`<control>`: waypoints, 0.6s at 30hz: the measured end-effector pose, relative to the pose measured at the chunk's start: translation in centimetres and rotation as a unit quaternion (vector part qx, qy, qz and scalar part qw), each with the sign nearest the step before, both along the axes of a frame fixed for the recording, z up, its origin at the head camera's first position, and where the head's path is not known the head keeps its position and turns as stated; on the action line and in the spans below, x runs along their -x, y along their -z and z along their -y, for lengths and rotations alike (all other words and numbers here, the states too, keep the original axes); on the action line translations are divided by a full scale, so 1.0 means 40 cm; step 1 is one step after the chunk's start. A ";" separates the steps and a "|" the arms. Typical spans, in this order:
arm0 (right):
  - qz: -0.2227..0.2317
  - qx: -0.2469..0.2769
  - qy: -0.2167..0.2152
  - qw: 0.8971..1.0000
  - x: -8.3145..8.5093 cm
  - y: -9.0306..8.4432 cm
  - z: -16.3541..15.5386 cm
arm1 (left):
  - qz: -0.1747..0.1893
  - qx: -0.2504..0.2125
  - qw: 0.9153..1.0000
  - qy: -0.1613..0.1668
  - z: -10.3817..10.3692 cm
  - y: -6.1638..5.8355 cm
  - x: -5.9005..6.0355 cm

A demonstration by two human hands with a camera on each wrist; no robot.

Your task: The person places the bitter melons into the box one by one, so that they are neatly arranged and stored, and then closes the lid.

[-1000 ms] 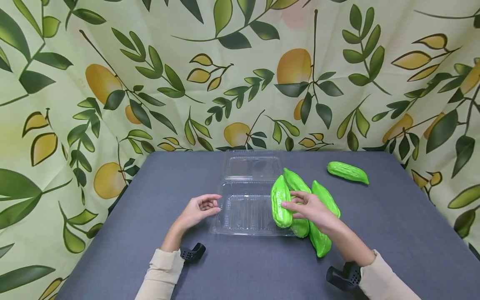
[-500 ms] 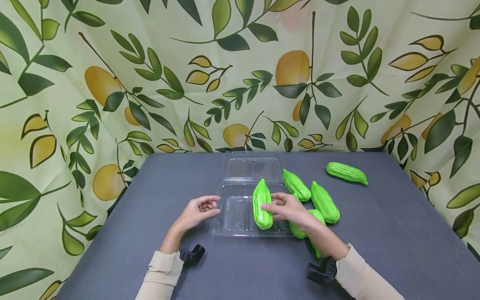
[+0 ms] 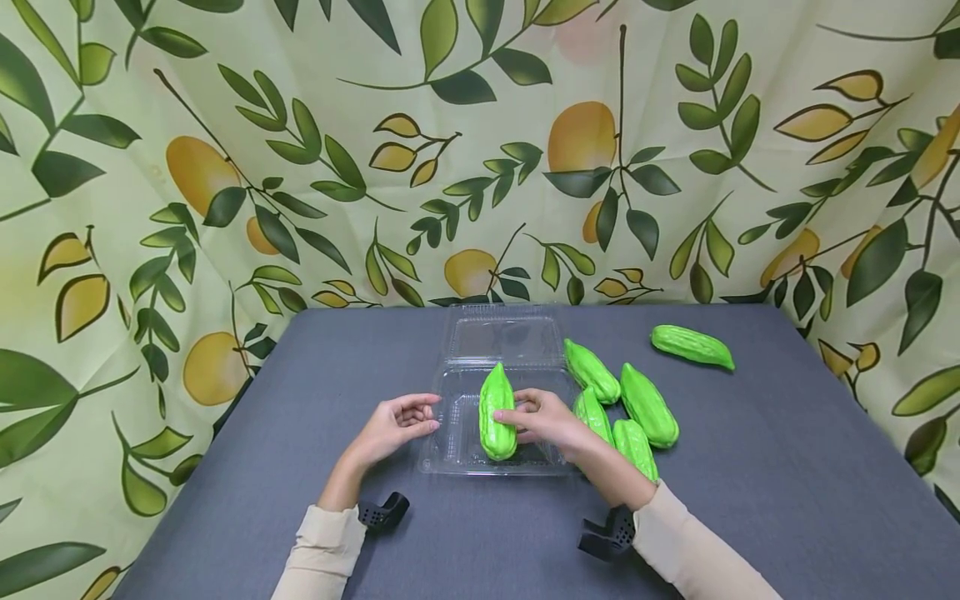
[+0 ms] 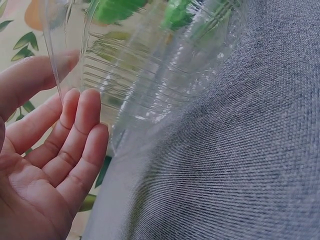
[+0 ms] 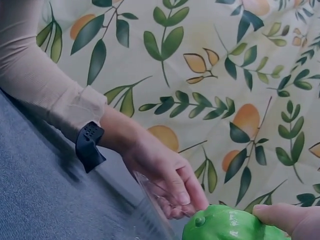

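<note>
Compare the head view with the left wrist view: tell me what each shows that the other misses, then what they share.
Only the head view shows the right hand holding a green gourd over the clear plastic container, four more gourds on the grey table, and the open lid.

Only the left wrist view shows the left hand from the palm side, fingers relaxed at the container's ribbed wall.

Both show that hand, the container, the table and the leaf-print backdrop.

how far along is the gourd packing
Early. The clear box lies open with nothing settled inside. The right hand holds the first gourd over its tray; the left hand touches the rim. Four gourds wait on the table.
</note>
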State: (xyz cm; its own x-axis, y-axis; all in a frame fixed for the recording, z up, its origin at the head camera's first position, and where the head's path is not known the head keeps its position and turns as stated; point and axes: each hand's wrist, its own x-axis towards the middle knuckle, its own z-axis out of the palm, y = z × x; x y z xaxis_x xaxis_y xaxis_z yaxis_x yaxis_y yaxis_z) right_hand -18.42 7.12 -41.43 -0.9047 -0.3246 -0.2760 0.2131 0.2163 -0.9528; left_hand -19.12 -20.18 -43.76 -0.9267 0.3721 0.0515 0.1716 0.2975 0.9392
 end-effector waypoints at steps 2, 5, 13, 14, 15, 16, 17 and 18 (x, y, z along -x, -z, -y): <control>0.000 -0.005 0.000 1.000 0.004 0.006 0.012 | -0.001 -0.001 1.000 0.001 0.000 0.001 0.000; 0.005 0.000 -0.003 1.000 0.008 0.015 0.030 | -0.001 -0.003 1.000 0.001 0.000 0.003 0.001; 0.010 0.005 -0.002 1.000 0.022 0.032 0.073 | 0.001 -0.001 1.000 0.004 0.003 0.007 0.003; 0.009 0.004 -0.003 1.000 0.023 0.034 0.078 | 0.001 -0.001 1.000 0.003 0.003 0.008 0.003; 0.009 0.004 -0.005 1.000 0.023 0.034 0.083 | 0.002 0.000 1.000 0.003 0.003 0.008 0.003; 0.006 0.002 -0.007 1.000 0.023 0.035 0.088 | 0.002 0.000 1.000 0.002 0.004 0.008 0.003; 0.004 0.001 -0.009 1.000 0.023 0.037 0.093 | 0.002 0.001 1.000 0.002 0.004 0.008 0.003; 0.006 0.001 -0.010 1.000 0.023 0.038 0.097 | 0.003 0.002 1.000 0.001 0.004 0.008 0.003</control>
